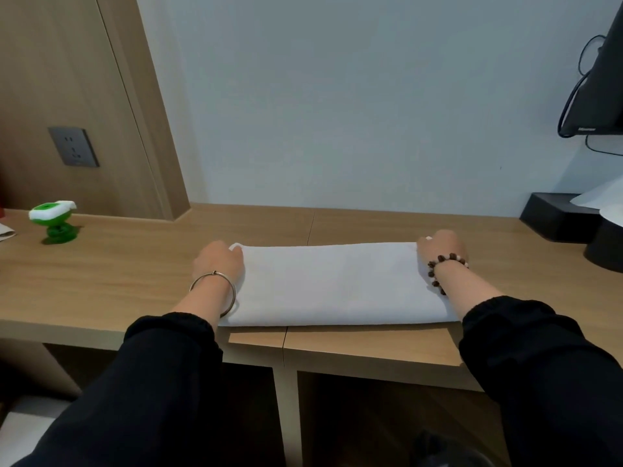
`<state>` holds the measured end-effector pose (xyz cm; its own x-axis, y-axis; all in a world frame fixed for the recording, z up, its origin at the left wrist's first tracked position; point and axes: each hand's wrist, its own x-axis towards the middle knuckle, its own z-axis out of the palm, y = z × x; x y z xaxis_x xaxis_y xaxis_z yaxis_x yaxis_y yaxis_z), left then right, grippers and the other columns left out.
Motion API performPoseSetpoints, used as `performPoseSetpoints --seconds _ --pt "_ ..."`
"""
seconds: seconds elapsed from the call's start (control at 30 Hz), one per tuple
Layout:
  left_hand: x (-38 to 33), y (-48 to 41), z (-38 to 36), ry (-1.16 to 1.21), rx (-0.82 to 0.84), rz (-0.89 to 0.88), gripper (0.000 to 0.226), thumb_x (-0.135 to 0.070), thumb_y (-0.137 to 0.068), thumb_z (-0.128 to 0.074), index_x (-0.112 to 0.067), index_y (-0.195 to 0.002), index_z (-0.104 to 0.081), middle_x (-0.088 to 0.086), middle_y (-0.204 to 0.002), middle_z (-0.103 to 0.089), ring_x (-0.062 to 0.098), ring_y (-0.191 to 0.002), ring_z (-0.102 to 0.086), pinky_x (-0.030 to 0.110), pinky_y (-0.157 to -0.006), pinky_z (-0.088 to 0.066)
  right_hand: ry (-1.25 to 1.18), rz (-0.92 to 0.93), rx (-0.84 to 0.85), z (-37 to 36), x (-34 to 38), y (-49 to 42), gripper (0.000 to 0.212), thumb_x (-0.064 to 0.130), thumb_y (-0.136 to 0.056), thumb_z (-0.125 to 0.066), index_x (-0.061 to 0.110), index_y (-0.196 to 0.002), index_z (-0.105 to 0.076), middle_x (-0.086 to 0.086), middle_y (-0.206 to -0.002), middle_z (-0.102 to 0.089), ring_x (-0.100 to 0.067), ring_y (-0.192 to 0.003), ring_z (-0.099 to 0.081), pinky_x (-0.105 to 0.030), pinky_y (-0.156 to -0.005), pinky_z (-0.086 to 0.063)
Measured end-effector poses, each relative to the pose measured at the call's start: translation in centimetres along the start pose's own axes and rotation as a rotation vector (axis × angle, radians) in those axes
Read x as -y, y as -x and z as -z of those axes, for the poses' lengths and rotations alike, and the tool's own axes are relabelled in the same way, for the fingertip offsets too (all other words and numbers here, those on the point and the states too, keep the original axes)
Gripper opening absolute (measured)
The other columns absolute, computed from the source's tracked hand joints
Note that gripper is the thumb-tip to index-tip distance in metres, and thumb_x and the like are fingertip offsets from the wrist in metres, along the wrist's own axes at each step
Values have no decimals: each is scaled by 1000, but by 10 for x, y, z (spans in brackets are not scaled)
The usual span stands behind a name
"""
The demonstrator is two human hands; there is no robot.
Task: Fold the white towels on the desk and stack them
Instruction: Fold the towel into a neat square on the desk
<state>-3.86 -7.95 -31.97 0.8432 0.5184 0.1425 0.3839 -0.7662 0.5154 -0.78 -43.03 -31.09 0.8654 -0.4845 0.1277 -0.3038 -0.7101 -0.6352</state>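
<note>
Now | folded white rectangular cloth towel (pixel 330 284) flat on light wooden tabletop (pixel 118 264), near front edge | left-hand grip (pixel 217 261) pinching towel's far-left corner | right-hand grip (pixel 443 247) clasping far-right corner

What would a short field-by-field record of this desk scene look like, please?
towel: one white towel, folded into a long band, flat near the front edge of the wooden desk
left: left hand pinches the towel's far left corner
right: right hand grips its far right corner
wrists: metal bangle on the left, beaded bracelet on the right
elsewhere: green-and-white gadget on the desk's far left; wall socket above it
</note>
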Motion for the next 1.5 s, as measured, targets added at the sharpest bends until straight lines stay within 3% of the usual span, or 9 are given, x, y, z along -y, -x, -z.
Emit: performPoseSetpoints --seconds 0.5,0.63,0.7,0.97,1.17,1.27,1.37,1.43,1.5 --pt "-6 -20 -2 -133 151 16 30 -22 -94 -46 -7 -69 -50 12 -86 -57 23 -63 -45 33 -65 -37 150 8 -29 -13 -15 -2 33 21 -93 -46 8 -63 -49 -6 -64 -51 -26 -63 -51 -30 -61 -41" --pt "-6 -12 -10 -170 74 -58 30 -24 -97 -37 -5 -112 -55 16 -117 -59 32 -94 -56 34 -71 -38 143 50 -23 -15 -18 -5 17 22 -94 -47 10 -83 -51 -4 -72 -50 -27 -71 -52 -30 -64 -42" --pt "-5 -12 -11 -160 72 -63 40 -36 -99 -38 -6 -120 -54 14 -121 -58 33 -104 -56 34 -73 -37 133 62 -31 -15 -20 -5 16 24 -95 -47 12 -86 -49 -3 -75 -50 -26 -72 -51 -30 -63 -41" --pt "0 -30 -11 -276 63 -56 45 -39 -98 -39 -3 -107 -65 19 -113 -63 38 -106 -57 38 -85 -45 -54 -59 -45 -11 -24 -6 24 8 -81 -46 11 -58 -40 -4 -52 -39 -20 -42 -38 -18 -42 -27" --pt "0 -26 -6 -172 73 -21 43 -37 -96 -46 0 -100 -66 18 -103 -65 37 -96 -59 36 -74 -43 71 -1 -28 -10 -18 -1 30 14 -88 -48 9 -58 -44 -4 -53 -46 -20 -43 -46 -18 -42 -31" --pt "-10 -12 -2 -294 -36 -150 25 -22 -93 -51 -3 -109 -56 17 -113 -55 37 -103 -54 41 -79 -45 159 25 -17 -10 -13 2 35 21 -94 -50 11 -61 -44 -5 -62 -48 -27 -64 -54 -28 -58 -41" --pt "-35 8 -3 -247 -67 -419 34 -11 -86 -57 -8 -118 -48 15 -123 -46 33 -115 -45 40 -93 -40 190 26 -21 -11 -12 2 36 23 -95 -51 12 -62 -43 -4 -63 -47 -27 -68 -54 -29 -62 -42" --pt "-54 29 -12 -132 119 -613 41 -24 -92 -54 -11 -130 -45 12 -134 -46 29 -126 -39 38 -103 -32 192 31 -14 -12 -13 2 36 23 -95 -51 11 -62 -44 -5 -63 -49 -26 -65 -53 -29 -60 -41" --pt "-61 51 -26 -226 353 -766 49 -41 -99 -36 -25 -144 -31 0 -152 -30 22 -141 -22 46 -113 -19 200 35 -5 -11 -14 1 35 23 -95 -50 10 -63 -46 -5 -64 -50 -26 -65 -54 -29 -61 -42"
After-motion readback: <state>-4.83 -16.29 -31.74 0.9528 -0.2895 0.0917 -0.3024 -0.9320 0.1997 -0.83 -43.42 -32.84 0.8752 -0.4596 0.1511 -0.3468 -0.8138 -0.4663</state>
